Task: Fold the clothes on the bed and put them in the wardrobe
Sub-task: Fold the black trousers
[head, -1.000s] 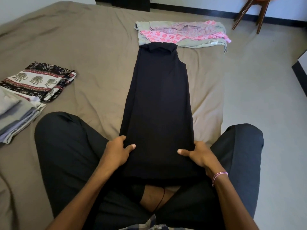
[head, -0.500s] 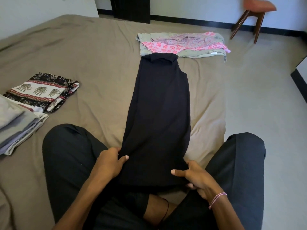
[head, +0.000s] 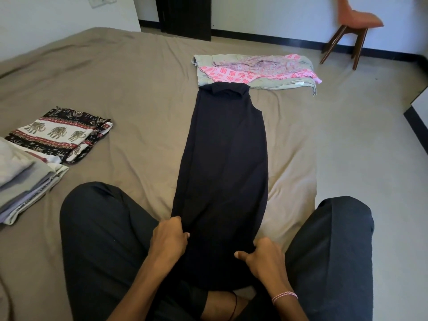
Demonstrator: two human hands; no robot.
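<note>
"Two hands on the black dress (head: 222, 170)?"
"Yes — the left hand (head: 170, 239) grips its near left edge in curled fingers; the right hand (head: 264, 258) pinches the right edge, thumb on top."
"And where does it lie?"
"Flat on the bed (head: 139, 77), lengthwise between the person's knees, collar touching the pink clothes (head: 254, 70)."

White walls (head: 278, 12) have a dark strip (head: 278, 39) at the bottom. The floor (head: 370, 135) is pale grey. A red chair (head: 357, 19) stands by the far wall. Past the brown bed (head: 129, 89) is something tall and dark, maybe a door (head: 185, 15).
</note>
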